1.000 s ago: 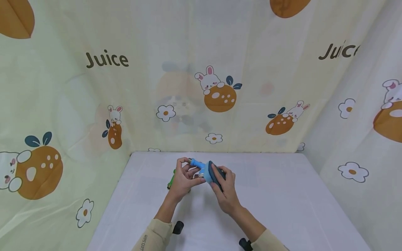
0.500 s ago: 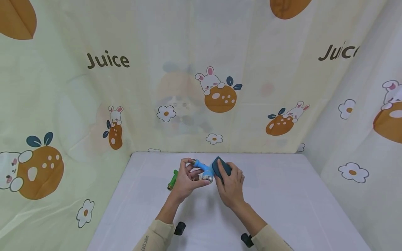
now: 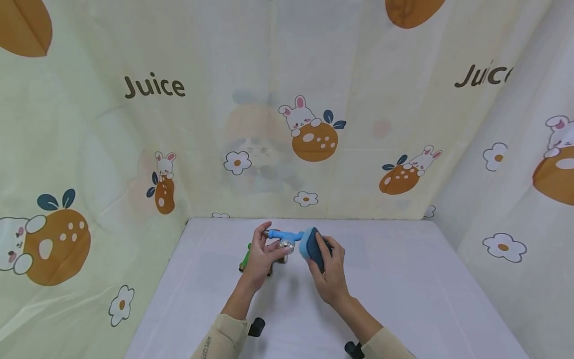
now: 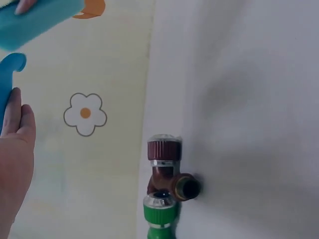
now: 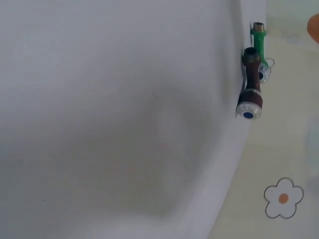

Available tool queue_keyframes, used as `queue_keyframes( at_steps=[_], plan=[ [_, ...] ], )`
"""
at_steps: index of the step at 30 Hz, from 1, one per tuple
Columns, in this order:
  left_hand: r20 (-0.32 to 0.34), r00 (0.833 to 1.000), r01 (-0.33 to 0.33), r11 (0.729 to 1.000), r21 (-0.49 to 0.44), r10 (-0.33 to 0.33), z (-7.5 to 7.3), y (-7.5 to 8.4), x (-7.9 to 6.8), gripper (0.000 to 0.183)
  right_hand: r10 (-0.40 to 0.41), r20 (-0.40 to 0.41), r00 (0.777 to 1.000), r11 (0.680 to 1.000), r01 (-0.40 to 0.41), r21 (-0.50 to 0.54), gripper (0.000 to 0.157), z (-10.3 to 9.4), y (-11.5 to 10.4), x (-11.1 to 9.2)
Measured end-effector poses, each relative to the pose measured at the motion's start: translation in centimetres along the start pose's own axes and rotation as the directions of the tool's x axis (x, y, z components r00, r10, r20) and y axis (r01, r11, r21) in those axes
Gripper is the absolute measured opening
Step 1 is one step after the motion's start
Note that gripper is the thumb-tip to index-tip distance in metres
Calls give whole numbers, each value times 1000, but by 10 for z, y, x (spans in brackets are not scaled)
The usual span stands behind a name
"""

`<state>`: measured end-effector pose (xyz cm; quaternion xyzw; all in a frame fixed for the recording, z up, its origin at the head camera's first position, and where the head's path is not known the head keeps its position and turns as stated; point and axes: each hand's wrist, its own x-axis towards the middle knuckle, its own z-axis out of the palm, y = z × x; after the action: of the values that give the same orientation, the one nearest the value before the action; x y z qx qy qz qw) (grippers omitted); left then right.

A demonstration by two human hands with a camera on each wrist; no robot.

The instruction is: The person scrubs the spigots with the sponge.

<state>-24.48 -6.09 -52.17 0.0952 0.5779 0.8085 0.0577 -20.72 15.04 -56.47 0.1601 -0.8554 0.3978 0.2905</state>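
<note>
My left hand point(image 3: 259, 260) holds a blue tap point(image 3: 281, 236) with a silvery knob above the table, gripping it between fingers and thumb. Its curved blue end points right, toward a sponge point(image 3: 314, 248) with a light-blue layer and a dark-blue layer. My right hand point(image 3: 329, 276) grips that sponge from the right side. In the left wrist view a very narrow gap shows between the tap's blue end point(image 4: 14, 62) and the light-blue sponge face point(image 4: 40, 22). Neither hand appears in the right wrist view.
A brown tap point(image 4: 163, 172) and a green tap point(image 4: 160, 216) lie close together on the white table point(image 3: 394, 279), partly behind my left hand in the head view. A patterned curtain point(image 3: 358, 199) stands along the table's back edge.
The tap has turned to lie nearly level, its knob shifting left and up. The sponge first moved right and tilted, then turned its light-blue face back toward the tap's end.
</note>
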Motion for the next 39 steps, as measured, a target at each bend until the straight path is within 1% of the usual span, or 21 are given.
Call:
queue_keyframes(
  at_steps=[2,4,7,9,12,15,18,21,23,28,32,33,35,39],
  plan=[
    [-10,1000,3,1000,-11,-3,0,1,2,81,-110,-2,994,994,110,1,71,1,-4,-3],
    [-12,1000,12,1000,3,-12,1,1,2,71,-206,-8,979,978,206,-19,64,2,-8,-4],
    [26,999,34,999,34,-35,1,2,1,61,-307,-42,951,950,304,-72,56,5,-13,-2],
    [71,996,51,997,62,-55,1,3,1,56,-356,-75,931,932,348,-105,55,6,-14,0],
    [139,985,90,994,66,-99,-1,6,0,49,-407,-113,906,909,389,-153,52,6,-15,5],
    [189,972,133,989,65,-143,-3,9,1,45,-435,-118,893,892,410,-190,49,4,-16,8],
    [218,958,170,981,95,-187,-7,12,2,44,-440,-95,893,884,412,-221,48,1,-15,11],
    [234,948,184,971,152,-216,-10,13,2,44,-448,-73,891,874,419,-246,47,-1,-11,13],
    [236,947,174,966,191,-218,-11,13,2,44,-451,-62,891,869,422,-261,46,-3,-7,14],
    [221,955,127,948,290,-196,-13,14,1,45,-449,-44,892,856,416,-306,45,-8,3,16],
    [227,953,114,933,341,-199,-13,11,1,46,-458,-34,888,837,418,-352,45,-11,7,18],
    [232,952,111,931,346,-200,-13,11,1,46,-454,-29,891,837,415,-358,45,-12,7,18],
    [241,949,106,927,359,-202,-13,9,1,47,-429,-15,903,842,394,-368,47,-14,8,19],
    [264,943,93,923,372,-202,-14,6,-1,49,-331,14,944,879,314,-359,56,-18,9,18]
  ],
)
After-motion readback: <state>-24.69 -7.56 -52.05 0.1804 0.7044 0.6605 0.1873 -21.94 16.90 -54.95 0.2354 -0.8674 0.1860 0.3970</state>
